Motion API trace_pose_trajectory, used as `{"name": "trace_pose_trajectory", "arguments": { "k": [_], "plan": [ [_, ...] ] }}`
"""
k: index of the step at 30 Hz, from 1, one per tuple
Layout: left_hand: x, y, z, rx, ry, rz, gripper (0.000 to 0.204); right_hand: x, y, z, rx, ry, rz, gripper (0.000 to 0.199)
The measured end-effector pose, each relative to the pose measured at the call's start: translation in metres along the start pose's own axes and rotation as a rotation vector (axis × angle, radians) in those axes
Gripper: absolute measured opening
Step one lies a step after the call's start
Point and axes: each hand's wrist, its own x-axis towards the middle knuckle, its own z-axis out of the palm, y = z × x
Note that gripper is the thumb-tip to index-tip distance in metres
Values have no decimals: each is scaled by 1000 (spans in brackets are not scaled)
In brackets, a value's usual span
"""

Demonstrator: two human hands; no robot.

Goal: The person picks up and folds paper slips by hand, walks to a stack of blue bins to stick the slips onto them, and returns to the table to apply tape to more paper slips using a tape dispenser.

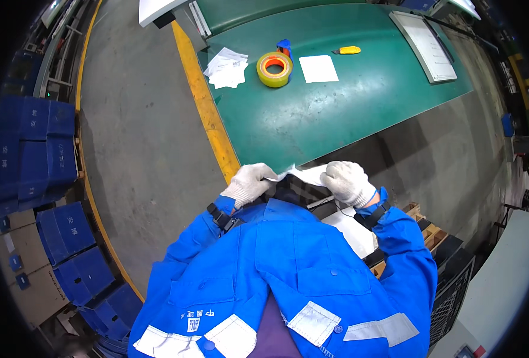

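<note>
The left gloved hand (251, 184) and right gloved hand (346, 182) are pinching a white sheet (311, 175), perhaps paper, between them, near the green table (336, 113). I am judging the work as midway: the sheet is being held, not yet laid down. Both hands are hiding its ends. Farther, a yellow tape roll (274, 83) is resting.

White strip (311, 175): thin and flexible-looking; whether paper or film cannot be told.
Left end: narrow, pinched in the left grip (249, 184).
Right end: broader, held in the right grip (347, 182).
Middle: creased, rising to a small peak, slightly blurred.
Pose: strung roughly crosswise between both grips.
Place: centre of the frame, slightly right.
</note>
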Motion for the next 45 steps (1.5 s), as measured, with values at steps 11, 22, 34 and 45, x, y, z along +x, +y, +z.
{"name": "trace_pose_trajectory", "arguments": {
  "k": [11, 22, 34, 45],
  "plan": [
    [-4, -23, 19, 326, 1, 504, 21, -38, -43, 6, 47, 2, 71, 12],
    [-30, -9, 19, 332, -45, 623, 26, -54, -63, -21, 15, -116, 125, 8],
    [-86, 17, -19, -270, 89, 274, 29, 26, -64, -61, 133, -179, 67, 9],
    [-179, -75, -70, -695, 441, -121, 48, 154, -148, -50, -15, -66, -152, 20]
  ]
}}
